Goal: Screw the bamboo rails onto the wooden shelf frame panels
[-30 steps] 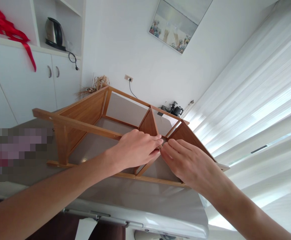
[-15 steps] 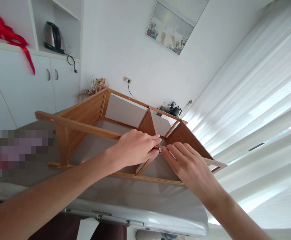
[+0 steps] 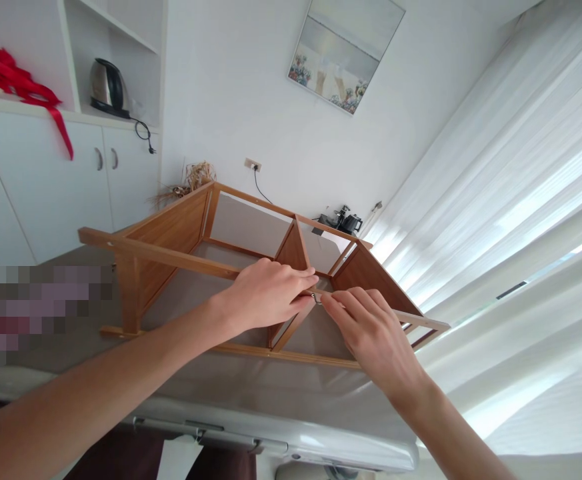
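A wooden shelf frame with several panels lies on its side on a grey table. My left hand is closed round its upper rail, fingers pinching beside the middle panel. Close to those fingertips, my right hand has thumb and fingers pressed together on a small bent metal hex key. The key's short end meets the rail where the middle panel joins it. My left fingers partly cover that joint, and most of the key is hidden by my right hand.
A grey table with a shiny front edge bears the frame. Behind stand dried stalks and a black pot. White cabinets hold a kettle and red ribbon. White curtains hang at right; a pixelated patch covers the left.
The view has shifted slightly, so the room sits a little lower. Both hands keep their places at the joint, and the hex key's visible end appears turned slightly.
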Demonstrator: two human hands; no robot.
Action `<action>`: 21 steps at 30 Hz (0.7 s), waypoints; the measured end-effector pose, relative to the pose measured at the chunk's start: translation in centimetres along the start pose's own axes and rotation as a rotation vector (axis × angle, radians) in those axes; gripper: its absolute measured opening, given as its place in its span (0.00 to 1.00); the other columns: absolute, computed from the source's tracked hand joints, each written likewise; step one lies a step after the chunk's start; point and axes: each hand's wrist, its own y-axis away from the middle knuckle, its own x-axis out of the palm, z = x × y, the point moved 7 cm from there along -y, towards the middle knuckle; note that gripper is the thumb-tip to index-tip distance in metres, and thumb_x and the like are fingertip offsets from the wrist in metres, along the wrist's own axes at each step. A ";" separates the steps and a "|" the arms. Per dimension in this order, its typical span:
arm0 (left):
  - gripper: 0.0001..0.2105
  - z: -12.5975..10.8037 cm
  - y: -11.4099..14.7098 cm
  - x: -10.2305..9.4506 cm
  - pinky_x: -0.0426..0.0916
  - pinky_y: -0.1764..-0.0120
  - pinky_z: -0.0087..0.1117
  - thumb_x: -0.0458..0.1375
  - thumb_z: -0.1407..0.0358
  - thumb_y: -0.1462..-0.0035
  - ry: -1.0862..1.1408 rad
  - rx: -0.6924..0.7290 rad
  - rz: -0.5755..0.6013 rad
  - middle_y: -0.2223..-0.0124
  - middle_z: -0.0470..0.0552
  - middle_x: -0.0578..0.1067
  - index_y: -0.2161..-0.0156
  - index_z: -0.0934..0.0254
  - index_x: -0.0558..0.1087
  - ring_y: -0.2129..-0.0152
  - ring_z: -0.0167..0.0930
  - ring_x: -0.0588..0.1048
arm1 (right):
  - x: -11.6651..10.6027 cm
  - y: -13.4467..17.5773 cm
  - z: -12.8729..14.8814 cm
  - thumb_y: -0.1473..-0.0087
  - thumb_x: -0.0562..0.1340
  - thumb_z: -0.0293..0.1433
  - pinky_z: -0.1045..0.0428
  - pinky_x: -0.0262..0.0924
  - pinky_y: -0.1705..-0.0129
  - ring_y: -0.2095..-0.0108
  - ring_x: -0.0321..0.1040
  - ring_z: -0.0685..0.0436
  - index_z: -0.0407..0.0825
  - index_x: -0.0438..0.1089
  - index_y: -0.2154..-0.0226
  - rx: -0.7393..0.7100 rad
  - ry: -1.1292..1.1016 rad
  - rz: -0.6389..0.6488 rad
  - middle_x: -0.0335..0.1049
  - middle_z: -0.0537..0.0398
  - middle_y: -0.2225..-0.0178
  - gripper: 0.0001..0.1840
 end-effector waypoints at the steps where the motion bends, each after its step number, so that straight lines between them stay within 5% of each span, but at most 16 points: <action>1: 0.18 0.0 0.0 0.0 0.75 0.66 0.35 0.50 0.60 0.33 0.000 0.003 -0.005 0.40 0.44 0.75 0.42 0.55 0.74 0.61 0.36 0.83 | 0.0 0.0 0.0 0.37 0.57 0.18 0.48 0.51 0.62 0.64 0.64 0.45 0.44 0.70 0.54 -0.007 0.008 0.009 0.71 0.52 0.64 0.12; 13: 0.18 0.0 0.0 -0.2 0.75 0.66 0.35 0.51 0.61 0.33 -0.002 0.009 -0.016 0.40 0.45 0.75 0.42 0.54 0.74 0.61 0.36 0.83 | 0.1 -0.2 0.0 0.36 0.56 0.19 0.48 0.51 0.62 0.64 0.64 0.46 0.44 0.70 0.53 -0.033 0.042 0.015 0.70 0.52 0.65 0.12; 21: 0.18 0.0 0.0 -0.1 0.74 0.66 0.34 0.50 0.60 0.32 0.006 -0.002 -0.009 0.41 0.48 0.76 0.41 0.55 0.73 0.62 0.36 0.83 | -1.2 -1.6 1.1 0.39 0.57 0.17 0.48 0.50 0.65 0.70 0.58 0.46 0.43 0.72 0.64 -0.184 0.218 0.020 0.64 0.54 0.71 0.09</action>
